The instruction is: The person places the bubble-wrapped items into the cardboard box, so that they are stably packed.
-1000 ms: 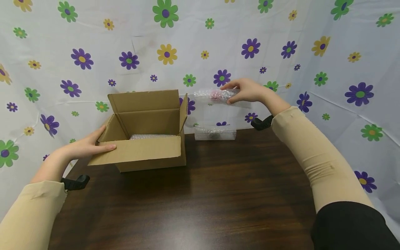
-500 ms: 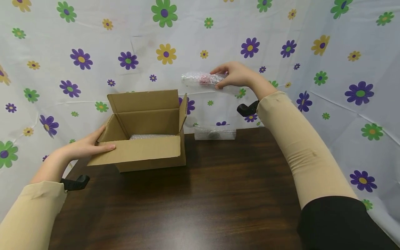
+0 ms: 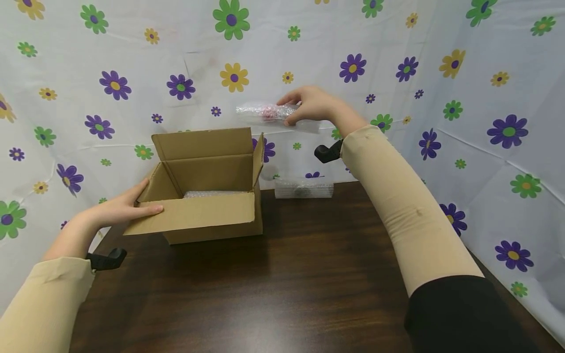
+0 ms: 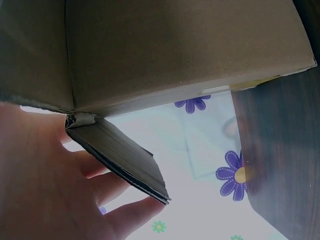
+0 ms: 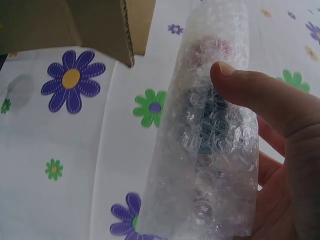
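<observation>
An open cardboard box (image 3: 216, 234) stands at the back left of the table, its flaps folded out. My left hand (image 3: 116, 206) grips its left side, with the thumb on the front flap (image 3: 207, 211); in the left wrist view the fingers lie behind the side flap (image 4: 125, 150). Above and behind the box's right side, my right hand (image 3: 311, 105) holds a bubble-wrapped roll (image 3: 260, 113) in the air. Something reddish and something dark show through the wrap (image 5: 200, 135), but their kind cannot be made out. Inside the box, bubble wrap (image 3: 212, 193) is partly visible.
Right of the box, another bubble-wrapped bundle (image 3: 304, 189) lies at the back of the dark wooden table (image 3: 309, 274). White cloth with printed flowers (image 3: 273, 54) hangs behind and beside the table. The box's right flap (image 3: 258, 159) stands up.
My right hand has carried the bubble-wrapped roll up and to the left, closer to the box. The left hand and the box have stayed in place.
</observation>
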`<act>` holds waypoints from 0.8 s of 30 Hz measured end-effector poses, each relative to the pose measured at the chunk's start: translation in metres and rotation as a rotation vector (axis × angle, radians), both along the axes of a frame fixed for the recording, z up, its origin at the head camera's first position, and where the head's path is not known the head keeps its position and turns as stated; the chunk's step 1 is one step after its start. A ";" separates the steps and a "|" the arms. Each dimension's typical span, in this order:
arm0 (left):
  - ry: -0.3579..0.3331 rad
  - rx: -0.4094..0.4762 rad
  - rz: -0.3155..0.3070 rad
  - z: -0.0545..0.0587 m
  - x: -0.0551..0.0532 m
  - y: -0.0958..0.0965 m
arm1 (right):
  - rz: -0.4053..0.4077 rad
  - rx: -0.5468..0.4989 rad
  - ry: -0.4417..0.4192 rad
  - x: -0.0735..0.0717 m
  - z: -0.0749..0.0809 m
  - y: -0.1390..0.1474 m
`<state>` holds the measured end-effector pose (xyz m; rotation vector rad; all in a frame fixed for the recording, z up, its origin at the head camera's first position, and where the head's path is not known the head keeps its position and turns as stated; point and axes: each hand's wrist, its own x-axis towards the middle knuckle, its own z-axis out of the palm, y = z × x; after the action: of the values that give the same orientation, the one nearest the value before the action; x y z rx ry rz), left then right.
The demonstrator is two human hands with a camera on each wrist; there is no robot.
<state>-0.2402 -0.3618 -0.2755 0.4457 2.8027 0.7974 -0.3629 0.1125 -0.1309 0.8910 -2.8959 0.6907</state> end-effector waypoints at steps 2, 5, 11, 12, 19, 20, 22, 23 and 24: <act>-0.003 -0.009 0.005 0.000 0.000 -0.001 | 0.010 0.005 0.004 0.001 0.002 -0.008; 0.000 -0.016 0.005 0.000 0.000 -0.001 | 0.013 0.005 0.002 0.004 0.005 -0.018; 0.004 -0.017 0.008 0.001 0.000 0.000 | 0.019 0.010 -0.009 0.008 0.007 -0.038; 0.004 -0.018 0.009 0.001 0.000 0.000 | 0.029 0.015 -0.001 0.008 0.007 -0.042; 0.000 -0.014 0.009 0.000 0.001 -0.001 | 0.114 0.020 0.015 0.009 0.001 -0.067; 0.000 -0.015 0.009 -0.001 0.001 -0.001 | 0.119 0.025 0.018 0.009 0.001 -0.071; 0.002 -0.014 0.009 -0.001 0.000 -0.001 | 0.131 0.027 0.016 0.010 0.001 -0.079; 0.003 -0.016 0.010 -0.001 0.000 -0.001 | 0.138 0.027 0.012 0.011 0.000 -0.082; 0.004 -0.017 0.011 -0.001 0.000 -0.001 | 0.142 0.032 0.009 0.012 0.000 -0.086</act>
<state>-0.2402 -0.3623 -0.2765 0.4303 2.8155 0.7751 -0.3508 0.0264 -0.1305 1.1090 -2.8649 0.6495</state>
